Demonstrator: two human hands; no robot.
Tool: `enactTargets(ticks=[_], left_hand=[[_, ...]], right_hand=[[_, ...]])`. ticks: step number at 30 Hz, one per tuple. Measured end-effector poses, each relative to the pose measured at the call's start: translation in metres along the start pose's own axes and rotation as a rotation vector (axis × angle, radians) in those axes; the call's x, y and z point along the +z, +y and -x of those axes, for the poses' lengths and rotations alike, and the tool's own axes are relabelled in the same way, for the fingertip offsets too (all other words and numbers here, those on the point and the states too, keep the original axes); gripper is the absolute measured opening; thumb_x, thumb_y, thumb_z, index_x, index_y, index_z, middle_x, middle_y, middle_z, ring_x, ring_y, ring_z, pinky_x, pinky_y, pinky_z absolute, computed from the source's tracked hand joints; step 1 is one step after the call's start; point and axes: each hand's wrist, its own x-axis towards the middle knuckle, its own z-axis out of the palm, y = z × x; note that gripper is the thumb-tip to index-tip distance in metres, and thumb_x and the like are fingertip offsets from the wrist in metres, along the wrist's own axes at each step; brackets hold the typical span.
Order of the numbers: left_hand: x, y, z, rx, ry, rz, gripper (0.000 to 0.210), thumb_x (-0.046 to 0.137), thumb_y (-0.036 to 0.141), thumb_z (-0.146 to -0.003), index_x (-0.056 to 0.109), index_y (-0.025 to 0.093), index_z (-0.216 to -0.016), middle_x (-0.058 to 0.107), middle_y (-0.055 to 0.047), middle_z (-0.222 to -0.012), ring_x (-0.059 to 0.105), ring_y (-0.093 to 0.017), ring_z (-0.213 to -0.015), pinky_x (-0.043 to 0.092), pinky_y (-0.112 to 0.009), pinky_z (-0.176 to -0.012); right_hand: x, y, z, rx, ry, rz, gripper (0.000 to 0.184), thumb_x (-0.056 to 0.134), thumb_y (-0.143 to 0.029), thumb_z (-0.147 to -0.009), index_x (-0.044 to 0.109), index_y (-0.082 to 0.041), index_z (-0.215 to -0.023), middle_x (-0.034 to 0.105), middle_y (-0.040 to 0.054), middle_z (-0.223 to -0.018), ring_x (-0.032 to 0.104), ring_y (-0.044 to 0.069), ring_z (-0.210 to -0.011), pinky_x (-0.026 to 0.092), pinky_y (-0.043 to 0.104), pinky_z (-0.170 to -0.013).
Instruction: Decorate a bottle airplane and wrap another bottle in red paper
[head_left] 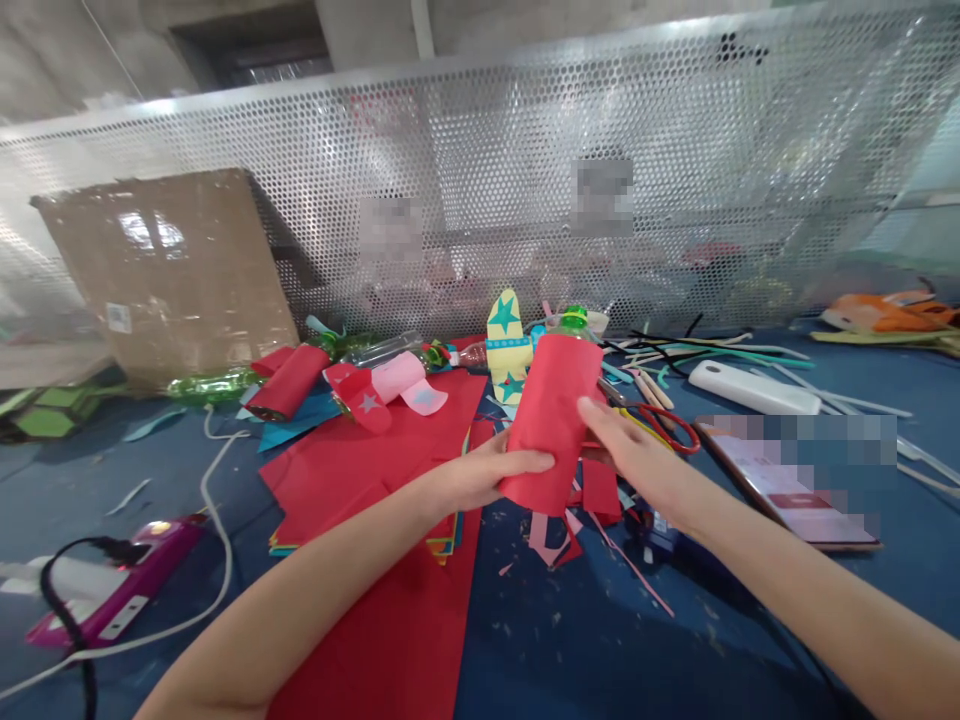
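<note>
Both of my hands hold a bottle wrapped in red paper (553,420) over the middle of the table, tilted slightly, with a green neck showing at its top. My left hand (491,468) is wrapped round the lower left side, thumb across the front. On the right side, my right hand (619,440) presses with its thumb while the other fingers are hidden behind. Below lie red and pink paper scraps (551,540). Just behind stands a yellow paper cutout (508,350) with teal stars. Red-handled scissors (675,428) lie beside my right hand.
Red paper sheets (330,470) are stacked on the left, near several paper-covered bottles (292,383). A purple power strip (124,590) with cables lies at far left. To the right are a phone (780,490) and a white glue gun-like tool (754,388). A perforated metal screen (480,180) stands behind.
</note>
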Motion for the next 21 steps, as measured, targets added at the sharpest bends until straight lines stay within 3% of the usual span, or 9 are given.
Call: enactTargets(ticks=[3,7,11,13,15,18,21], left_hand=[[0.006,-0.005,0.001,0.068,0.044,-0.146,0.062,0.079,0.036,-0.064,0.053,0.018,-0.117,0.064,-0.012,-0.109,0.064,-0.027,-0.095,0.051,-0.043,-0.084],[0.009,-0.014,0.001,0.232,0.054,-0.34,0.073,0.077,0.038,-0.068,0.043,0.023,-0.13,0.057,-0.011,-0.124,0.057,-0.03,-0.113,0.05,-0.045,-0.091],[0.002,-0.008,-0.005,0.309,-0.049,-0.431,0.091,0.081,0.041,-0.062,0.033,0.024,-0.137,0.054,-0.015,-0.128,0.055,-0.032,-0.115,0.048,-0.048,-0.095],[-0.005,0.004,-0.007,0.393,-0.078,-0.431,0.109,0.082,0.052,-0.055,0.024,0.023,-0.142,0.049,-0.017,-0.133,0.048,-0.034,-0.124,0.041,-0.05,-0.101],[-0.012,0.019,-0.005,0.51,0.049,-0.47,0.11,0.069,0.067,-0.062,0.012,0.024,-0.145,0.042,-0.018,-0.139,0.04,-0.034,-0.131,0.038,-0.05,-0.104],[-0.015,0.04,0.004,0.776,0.265,-0.683,0.117,0.05,0.086,-0.058,-0.003,0.028,-0.146,0.034,-0.016,-0.143,0.037,-0.032,-0.132,0.035,-0.049,-0.105],[-0.008,0.05,0.014,0.764,0.339,-0.89,0.098,0.069,0.063,-0.066,0.019,0.03,-0.144,0.031,-0.011,-0.147,0.028,-0.031,-0.137,0.025,-0.049,-0.111]], right_hand=[[0.008,0.002,0.005,-0.08,-0.007,0.079,0.042,0.058,-0.049,-0.081,0.055,-0.024,-0.114,0.067,0.0068,-0.113,0.062,0.026,-0.106,0.051,0.044,-0.093],[0.013,0.004,0.009,-0.22,0.044,0.195,0.054,0.062,-0.044,-0.078,0.047,-0.019,-0.124,0.062,0.0114,-0.12,0.06,0.027,-0.109,0.048,0.047,-0.096],[0.006,0.001,0.01,-0.403,0.097,0.52,0.058,0.061,-0.042,-0.079,0.044,-0.018,-0.129,0.061,0.0139,-0.117,0.062,0.029,-0.102,0.051,0.047,-0.088],[-0.002,-0.001,0.01,-0.519,0.141,0.751,0.064,0.06,-0.038,-0.08,0.037,-0.018,-0.137,0.058,0.0152,-0.122,0.059,0.031,-0.106,0.049,0.049,-0.089],[-0.011,-0.003,0.008,-0.636,0.214,1.036,0.067,0.058,-0.032,-0.083,0.03,-0.019,-0.142,0.055,0.0161,-0.125,0.055,0.033,-0.111,0.046,0.051,-0.092],[-0.021,-0.003,0.003,-0.703,0.276,1.417,0.062,0.052,-0.019,-0.084,0.033,-0.022,-0.143,0.056,0.016,-0.122,0.054,0.035,-0.108,0.045,0.053,-0.09],[-0.023,0.003,0.0,-0.711,0.255,1.611,0.059,0.045,-0.009,-0.083,0.039,-0.022,-0.141,0.059,0.016,-0.116,0.055,0.033,-0.105,0.044,0.052,-0.09]])
